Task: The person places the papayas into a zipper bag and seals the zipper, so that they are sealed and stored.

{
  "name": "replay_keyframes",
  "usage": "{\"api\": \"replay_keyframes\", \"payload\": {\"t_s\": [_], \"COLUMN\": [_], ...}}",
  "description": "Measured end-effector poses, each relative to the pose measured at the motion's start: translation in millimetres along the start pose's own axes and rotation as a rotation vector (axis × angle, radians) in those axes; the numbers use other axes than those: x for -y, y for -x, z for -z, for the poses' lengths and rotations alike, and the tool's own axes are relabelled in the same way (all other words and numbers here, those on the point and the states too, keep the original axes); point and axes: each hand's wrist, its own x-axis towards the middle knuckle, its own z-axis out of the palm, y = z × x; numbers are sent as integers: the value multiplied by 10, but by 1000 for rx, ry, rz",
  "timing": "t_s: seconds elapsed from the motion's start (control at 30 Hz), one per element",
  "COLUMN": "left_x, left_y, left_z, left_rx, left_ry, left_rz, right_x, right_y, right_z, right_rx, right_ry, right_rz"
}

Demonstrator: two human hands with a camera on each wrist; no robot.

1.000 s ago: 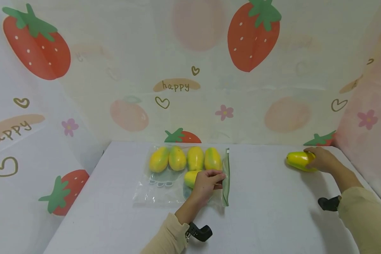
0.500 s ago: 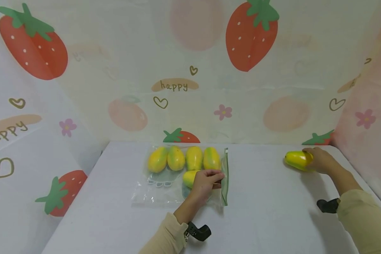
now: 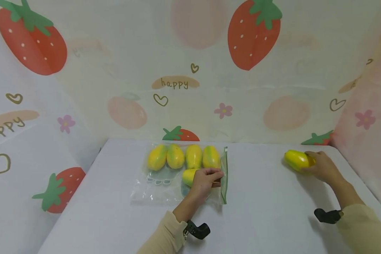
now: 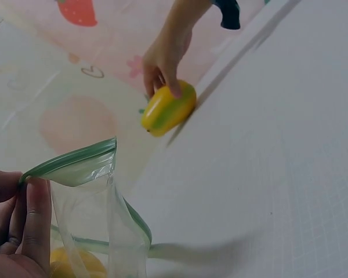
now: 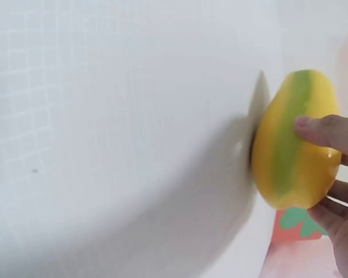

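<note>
My left hand [image 3: 202, 184] pinches the upper side of the mouth of a clear zip bag [image 3: 157, 197] by its green zip strip [image 4: 75, 159]. In the left wrist view the mouth gapes apart near my fingers. Inside lie several yellow papayas [image 3: 194, 156] with green streaks; a row is at the back and one papaya [image 3: 188, 177] is partly hidden behind my left hand. At the far right of the table, my right hand [image 3: 324, 167] grips another papaya [image 5: 290, 145], its thumb on the green stripe. That papaya is low over the cloth; whether it touches is unclear.
A white cloth covers the table [image 3: 257, 211], with white surface between the bag and the right hand. A printed curtain [image 3: 241, 91] with strawberries stands behind and along the sides. Each wrist wears a black device [image 3: 198, 230].
My right hand has tilted the papaya slightly, and its forearm has shifted a little lower in view. The left hand keeps its hold on the bag's edge. The head view shifts slightly.
</note>
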Motion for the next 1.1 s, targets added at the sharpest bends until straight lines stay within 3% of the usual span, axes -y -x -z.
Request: {"api": "replay_keyframes", "payload": {"t_s": [0.23,1.1], "left_x": [-1,0], "left_y": [-2,16], "left_z": [8,24], "left_rx": [6,12], "left_ry": [6,2], "left_rz": [-2,11], "right_x": [117,506], "right_y": [63,189], "right_z": [-44,-68], "right_rx": [3,-7], "right_ry": [-73,-196], "right_rz": [-18,71]}}
